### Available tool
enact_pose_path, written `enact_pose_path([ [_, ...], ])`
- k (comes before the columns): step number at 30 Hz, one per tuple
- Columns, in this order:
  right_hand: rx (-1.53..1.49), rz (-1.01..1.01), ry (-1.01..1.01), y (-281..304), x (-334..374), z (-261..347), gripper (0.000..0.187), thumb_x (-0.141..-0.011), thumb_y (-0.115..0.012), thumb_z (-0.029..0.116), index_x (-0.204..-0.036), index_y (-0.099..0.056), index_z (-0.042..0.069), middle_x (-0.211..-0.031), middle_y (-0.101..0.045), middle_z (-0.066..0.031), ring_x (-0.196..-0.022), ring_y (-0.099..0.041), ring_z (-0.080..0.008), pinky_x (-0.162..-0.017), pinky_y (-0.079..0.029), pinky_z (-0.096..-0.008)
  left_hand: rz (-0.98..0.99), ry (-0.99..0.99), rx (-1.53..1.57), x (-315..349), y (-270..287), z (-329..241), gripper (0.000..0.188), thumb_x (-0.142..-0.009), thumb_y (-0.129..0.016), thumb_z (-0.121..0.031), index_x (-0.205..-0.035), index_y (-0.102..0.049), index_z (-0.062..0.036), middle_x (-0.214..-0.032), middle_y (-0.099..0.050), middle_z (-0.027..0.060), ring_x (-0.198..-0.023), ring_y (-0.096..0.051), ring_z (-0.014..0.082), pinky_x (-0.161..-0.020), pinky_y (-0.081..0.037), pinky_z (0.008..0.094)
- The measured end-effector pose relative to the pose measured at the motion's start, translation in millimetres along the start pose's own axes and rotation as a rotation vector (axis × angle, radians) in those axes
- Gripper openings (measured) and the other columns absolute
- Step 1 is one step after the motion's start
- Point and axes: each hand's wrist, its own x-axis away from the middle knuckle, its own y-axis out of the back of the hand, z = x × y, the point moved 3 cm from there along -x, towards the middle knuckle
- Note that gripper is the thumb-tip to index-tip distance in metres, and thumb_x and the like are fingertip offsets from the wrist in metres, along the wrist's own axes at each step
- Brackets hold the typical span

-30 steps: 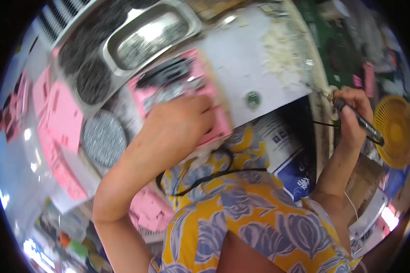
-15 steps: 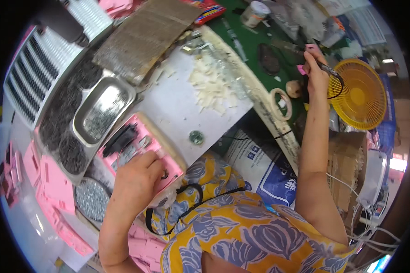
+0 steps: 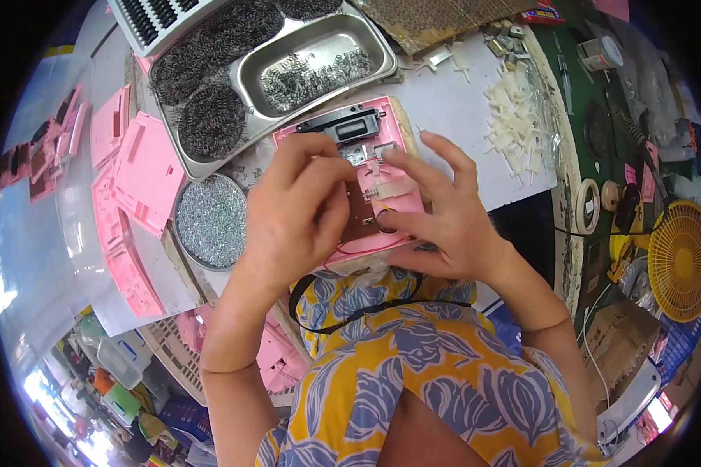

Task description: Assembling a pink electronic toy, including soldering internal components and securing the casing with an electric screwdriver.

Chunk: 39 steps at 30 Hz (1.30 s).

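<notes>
- Right hand [image 3: 444,206]: come in from far on the right, where it gripped a pen-shaped black tool, to the casing beside the left hand; the tool is out of its grasp. Fingers spread, thumb and index apart over the casing's right side.
- Left hand [image 3: 308,206]: on the casing's left side, fingers curled, thumb near the index; cannot tell whether it pinches anything.
- Pink casing [image 3: 374,176]: smooth moulded plastic, shallow, oblong, between the hands; long axis runs away from the body, far end leaning left.
- Black module [image 3: 350,124]: oblong, plastic, across the casing's far end, beyond the fingers.
- Brown board [image 3: 356,222]: flat, between the hands, partly covered by the left.
- Steel tray [image 3: 197,167]: beyond the left hand; dark wiry coil springs in heaps.
- Steel basin [image 3: 304,45]: glossy, rounded rectangle, beyond both hands; loose springs within.
- Round dish [image 3: 177,226]: left of the left hand; filled with tiny silvery metal pieces.
- White plastic pieces [image 3: 514,117]: slender-stemmed, loosely piled beyond the right hand.
- Pink panels [image 3: 144,171]: flat, matte, overlapping, farther left of the left hand.
</notes>
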Motion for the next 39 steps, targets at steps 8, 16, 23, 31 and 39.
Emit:
enact_pose_path([
  [8,0.133,0.013,-0.25,-4,7,12,0.028,-0.084,-0.077,0.029,-0.105,-0.076,0.009,-0.15,-0.048,-0.0228,-0.139,-0.033,-0.0514,-0.115,-0.029,-0.0567,0.103,-0.2,-0.262,-18,-27,-2,0.034,-0.073,-0.078,-0.009,-0.106,-0.071,-0.0132,-0.119,-0.06,0.0085,-0.104,-0.057,0.0297,-0.089,-0.043,0.044],
  [16,0.092,-0.166,-0.3,4,-42,-34,0.022,-0.083,-0.076,0.026,-0.079,-0.068,0.006,-0.076,-0.067,-0.0077,-0.075,-0.063,-0.0277,-0.066,-0.051,-0.04,0.063,-0.118,-0.447,-9,-12,14,0.029,-0.072,-0.08,-0.014,-0.1,-0.075,-0.0169,-0.125,-0.061,0.0067,-0.109,-0.056,0.0283,-0.095,-0.038,0.0447],
  [23,0.4,0.058,-0.244,5,-63,-20,0.022,-0.08,-0.075,0.028,-0.077,-0.07,0.007,-0.076,-0.069,-0.0106,-0.077,-0.068,-0.0286,-0.065,-0.056,-0.0413,-0.011,-0.124,-0.444,3,-20,15,0.029,-0.076,-0.076,-0.017,-0.105,-0.076,-0.0184,-0.126,-0.06,0.0049,-0.111,-0.056,0.0267,-0.096,-0.038,0.0451],
  [31,0.174,0.17,-0.475,10,-69,-33,0.02,-0.076,-0.074,0.024,-0.074,-0.072,0.005,-0.075,-0.071,-0.0174,-0.072,-0.071,-0.0361,-0.067,-0.057,-0.0466,0.008,-0.171,-0.535,7,-28,12,0.04,-0.077,-0.073,-0.017,-0.116,-0.076,-0.0224,-0.132,-0.059,0.004,-0.113,-0.055,0.025,-0.101,-0.035,0.046],
  [39,0.599,0.279,-0.196,-16,-74,1,0.011,-0.077,-0.071,0.015,-0.082,-0.074,0.006,-0.077,-0.071,-0.0143,-0.072,-0.071,-0.0336,-0.064,-0.057,-0.046,0.039,-0.192,-0.471,8,-30,11,0.035,-0.074,-0.075,-0.014,-0.109,-0.075,-0.0149,-0.14,-0.056,0.0105,-0.116,-0.052,0.0329,-0.1,-0.035,0.0502],
])
